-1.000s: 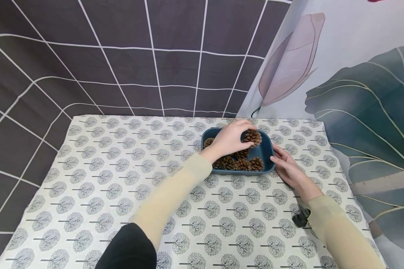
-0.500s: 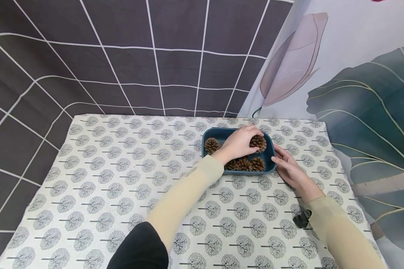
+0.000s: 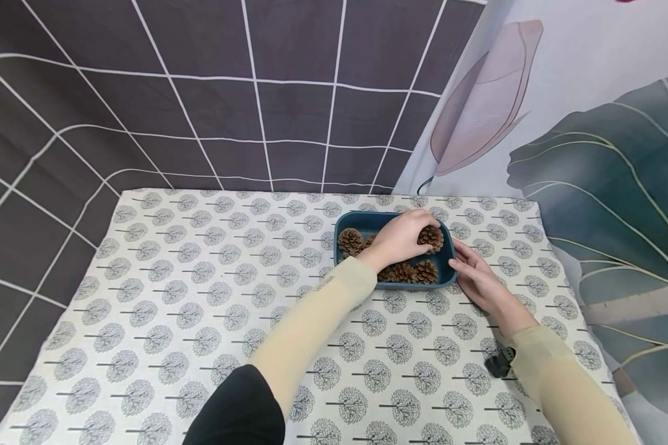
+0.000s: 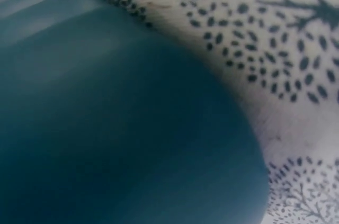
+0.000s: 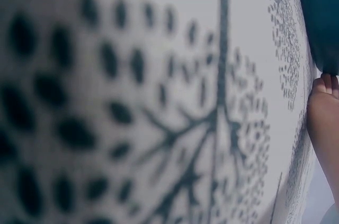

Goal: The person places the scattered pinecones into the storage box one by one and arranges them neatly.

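Note:
A dark blue rectangular tub [image 3: 349,217] holds several brown pine cones; one pine cone [image 3: 350,240] lies at its left end and another [image 3: 425,272] near its front right corner. My left hand [image 3: 402,237] reaches over the tub and pinches a pine cone [image 3: 431,238] between fingers and thumb at the right end. The palm and wrist hide part of the cones beneath. At the tub's right end my right hand [image 3: 475,276] grips the rim, thumb at the edge and fingers along the outside. The tub's blue wall [image 4: 137,128] fills much of the left wrist view.
A tree-print cloth [image 3: 200,309] covers the table around the tub. Behind it hang a dark grid-patterned curtain [image 3: 289,111] and, to the right, a leaf-print curtain [image 3: 601,185]. A small black device [image 3: 500,361] sits by the right wrist.
My left hand has moved right and lower with its pine cone, toward the tub's right end, uncovering cones at the left. My right hand stays on the rim.

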A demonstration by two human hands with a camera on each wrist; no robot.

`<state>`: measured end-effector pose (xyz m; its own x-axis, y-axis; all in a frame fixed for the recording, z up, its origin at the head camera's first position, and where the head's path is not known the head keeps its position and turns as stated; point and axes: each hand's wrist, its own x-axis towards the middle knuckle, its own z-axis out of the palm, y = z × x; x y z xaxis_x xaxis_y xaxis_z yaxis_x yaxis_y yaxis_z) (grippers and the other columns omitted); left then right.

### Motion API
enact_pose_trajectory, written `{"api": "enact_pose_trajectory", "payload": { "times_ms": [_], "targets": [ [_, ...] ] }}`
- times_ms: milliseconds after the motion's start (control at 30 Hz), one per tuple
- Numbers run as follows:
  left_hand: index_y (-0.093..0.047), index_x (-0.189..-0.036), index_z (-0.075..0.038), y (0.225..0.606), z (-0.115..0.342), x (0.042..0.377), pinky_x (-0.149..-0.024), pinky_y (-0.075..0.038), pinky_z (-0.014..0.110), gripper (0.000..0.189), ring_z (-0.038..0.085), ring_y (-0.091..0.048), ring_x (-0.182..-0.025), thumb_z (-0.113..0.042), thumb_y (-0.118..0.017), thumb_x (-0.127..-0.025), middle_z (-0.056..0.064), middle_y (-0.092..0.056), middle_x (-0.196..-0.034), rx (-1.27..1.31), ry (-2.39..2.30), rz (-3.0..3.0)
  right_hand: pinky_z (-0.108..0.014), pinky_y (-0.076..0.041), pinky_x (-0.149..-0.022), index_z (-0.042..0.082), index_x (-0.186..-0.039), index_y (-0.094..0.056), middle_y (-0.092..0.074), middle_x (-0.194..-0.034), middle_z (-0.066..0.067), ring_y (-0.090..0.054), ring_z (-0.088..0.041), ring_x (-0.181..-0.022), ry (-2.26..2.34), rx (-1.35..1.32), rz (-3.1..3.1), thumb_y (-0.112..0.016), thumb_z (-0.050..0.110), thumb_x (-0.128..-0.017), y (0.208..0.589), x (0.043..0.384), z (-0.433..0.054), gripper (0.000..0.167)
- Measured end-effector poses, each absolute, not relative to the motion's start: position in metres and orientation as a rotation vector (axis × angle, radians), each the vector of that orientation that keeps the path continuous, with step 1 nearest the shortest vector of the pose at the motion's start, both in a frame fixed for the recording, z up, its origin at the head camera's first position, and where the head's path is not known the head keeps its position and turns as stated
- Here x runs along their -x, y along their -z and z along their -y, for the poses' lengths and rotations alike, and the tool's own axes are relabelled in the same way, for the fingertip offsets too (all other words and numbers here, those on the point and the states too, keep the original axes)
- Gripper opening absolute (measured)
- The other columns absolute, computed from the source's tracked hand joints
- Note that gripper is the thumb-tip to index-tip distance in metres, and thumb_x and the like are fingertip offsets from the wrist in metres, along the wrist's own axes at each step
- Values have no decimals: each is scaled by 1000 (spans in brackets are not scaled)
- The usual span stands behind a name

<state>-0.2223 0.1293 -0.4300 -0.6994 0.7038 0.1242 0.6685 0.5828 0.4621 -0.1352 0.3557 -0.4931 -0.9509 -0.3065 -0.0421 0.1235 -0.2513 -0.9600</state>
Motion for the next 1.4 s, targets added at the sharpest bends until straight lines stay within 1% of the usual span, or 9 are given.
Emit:
{"api": "enact_pose_trajectory", "payload": {
  "times_ms": [267, 433, 600, 767, 867, 1067, 1200, 1400],
  "targets": [
    [-62, -146, -20, 432, -133, 222, -125, -43, 28, 51, 15, -54, -146, -31, -78, -99, -2, -59, -154, -1195, -623, -2724, -13, -46, -114, 8, -163, -31, -55, -148, 15, -56, 0, -134, 2281, 217, -1732, -45, -1, -110, 493, 135, -356, 55],
    [-63, -145, -20, 433, -133, 221, -123, -46, 29, 51, 15, -57, -143, -32, -79, -98, -2, -61, -152, -1210, -585, -2724, -11, -45, -115, 4, -167, -21, -53, -148, 16, -54, 1, -135, 2261, 191, -1749, -45, 0, -111, 492, 135, -357, 62],
    [-64, -145, -22, 436, -135, 222, -119, -49, 25, 48, 12, -59, -139, -30, -77, -100, -4, -61, -150, -1197, -563, -2696, -10, -45, -113, 1, -169, -12, -51, -148, 18, -54, 4, -134, 2241, 169, -1760, -46, 1, -111, 491, 134, -356, 67],
    [-65, -144, -22, 435, -136, 223, -118, -49, 24, 44, 12, -60, -137, -26, -75, -101, -4, -62, -149, -1204, -557, -2672, -11, -46, -113, 0, -168, -11, -52, -147, 18, -55, 3, -134, 2248, 175, -1757, -46, 1, -111, 490, 133, -357, 68],
    [-65, -144, -21, 432, -136, 222, -118, -49, 23, 44, 12, -60, -138, -27, -75, -102, -4, -62, -149, -1201, -560, -2659, -11, -46, -113, 0, -168, -11, -53, -148, 17, -55, 2, -134, 2249, 181, -1752, -46, 1, -111, 490, 133, -358, 67],
    [-65, -145, -20, 428, -134, 220, -119, -48, 24, 44, 12, -59, -139, -29, -73, -103, -3, -62, -151, -1220, -586, -2625, -9, -47, -111, 3, -169, -13, -52, -146, 19, -55, 5, -132, 2204, 158, -1796, -46, 3, -111, 489, 133, -362, 67],
    [-64, -146, -21, 427, -132, 221, -120, -47, 24, 45, 12, -58, -141, -29, -73, -103, -3, -61, -153, -1222, -602, -2629, -10, -47, -112, 4, -169, -13, -50, -147, 19, -54, 5, -133, 2182, 162, -1812, -45, 3, -112, 490, 134, -362, 66],
    [-65, -145, -21, 427, -125, 221, -119, -48, 26, 43, 12, -59, -140, -30, -73, -103, -3, -63, -151, -1239, -636, -2637, -10, -46, -112, 3, -169, -12, -50, -147, 18, -54, 5, -133, 2181, 151, -1799, -46, 4, -112, 489, 134, -358, 67]
  ]
}}
